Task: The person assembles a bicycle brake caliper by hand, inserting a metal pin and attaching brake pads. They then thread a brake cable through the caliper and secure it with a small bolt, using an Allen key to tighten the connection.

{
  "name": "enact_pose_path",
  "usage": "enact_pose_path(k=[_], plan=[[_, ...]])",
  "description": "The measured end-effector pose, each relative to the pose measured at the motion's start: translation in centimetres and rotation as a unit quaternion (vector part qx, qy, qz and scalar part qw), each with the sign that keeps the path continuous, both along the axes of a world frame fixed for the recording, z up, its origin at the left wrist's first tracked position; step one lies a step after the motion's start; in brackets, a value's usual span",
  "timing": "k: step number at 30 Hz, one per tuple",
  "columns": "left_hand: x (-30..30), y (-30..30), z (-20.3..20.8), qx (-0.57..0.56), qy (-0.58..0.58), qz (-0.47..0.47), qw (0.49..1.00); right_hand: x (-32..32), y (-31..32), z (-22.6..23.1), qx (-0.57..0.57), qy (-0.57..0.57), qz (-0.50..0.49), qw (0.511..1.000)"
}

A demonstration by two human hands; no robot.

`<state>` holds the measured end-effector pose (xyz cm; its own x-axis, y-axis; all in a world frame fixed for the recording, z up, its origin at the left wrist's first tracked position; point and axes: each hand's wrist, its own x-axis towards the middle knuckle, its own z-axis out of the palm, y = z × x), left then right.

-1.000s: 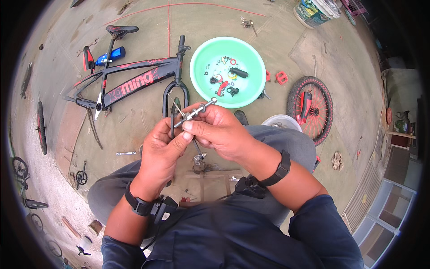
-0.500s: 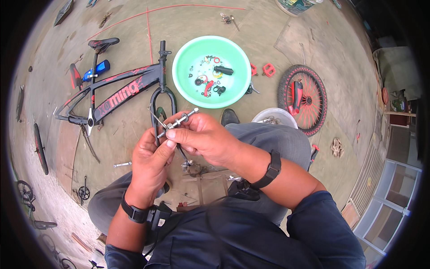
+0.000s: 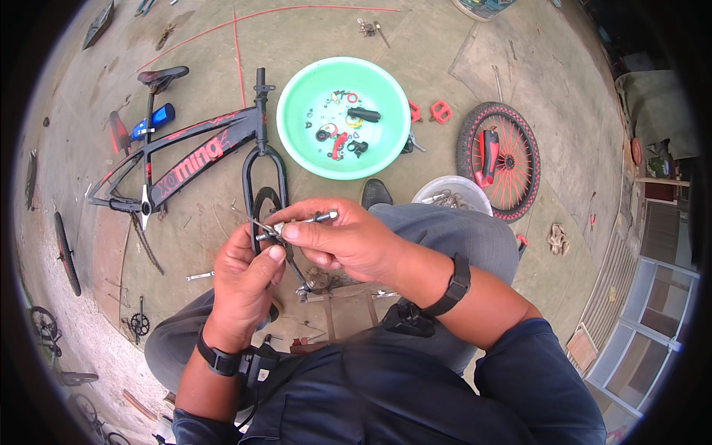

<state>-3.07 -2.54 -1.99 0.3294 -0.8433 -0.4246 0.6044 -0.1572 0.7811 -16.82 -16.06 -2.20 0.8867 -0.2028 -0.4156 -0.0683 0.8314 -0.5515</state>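
Note:
My left hand (image 3: 248, 276) and my right hand (image 3: 345, 241) meet in front of my chest. Both are closed on a silver metal bolt (image 3: 326, 216) that carries nuts or washers. The bolt's far end sticks out past my right fingers; my fingers partly hide its middle. My left thumb and fingers pinch the other end, where a thin metal rod (image 3: 252, 220) juts up to the left. Beneath my hands is the black fork (image 3: 280, 169) of a bicycle frame (image 3: 194, 159) lying on the floor.
A green basin (image 3: 285, 144) holds small bicycle parts. To its right are red pedals (image 3: 440, 112), a white bucket (image 3: 475, 190) of metal parts and a wheel with red spokes (image 3: 519, 196). A wrench (image 3: 200, 277) and a crankset (image 3: 139, 322) lie on the left.
The bolt has turned from a steep slant to nearly level, and my right hand has shifted slightly right and down. Both hands keep their hold. The whole view has shifted slightly.

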Motion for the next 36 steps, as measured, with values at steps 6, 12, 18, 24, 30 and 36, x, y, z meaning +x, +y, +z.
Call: enact_pose_path(k=[6, 12, 18, 24, 30, 36], plan=[[-0.2, -0.2, -0.2, 0.019, -0.013, -0.007, 1.0, -0.1, -0.2, -0.7, -0.013, 0.023, -0.004, 1.0], [-0.3, -0.4, -0.4, 0.047, -0.062, -0.014, 0.997, -0.4, -0.1, -1.2, -0.027, 0.031, -0.018, 0.999], [-0.7, -0.6, -0.2, 0.062, -0.075, -0.009, 0.995, -0.4, 0.1, -1.3, -0.013, 0.024, -0.032, 0.999], [-0.7, -0.6, -0.2, 0.055, -0.062, -0.02, 0.996, -0.4, 0.1, -1.3, -0.021, 0.034, -0.023, 0.999], [-0.6, -0.6, 0.0, 0.051, -0.062, -0.014, 0.997, -0.4, 0.0, -1.3, -0.012, 0.036, -0.029, 0.999], [-0.5, -0.6, 0.1, 0.056, -0.061, -0.026, 0.996, -0.6, -0.3, -1.3, -0.027, 0.032, -0.023, 0.999]])
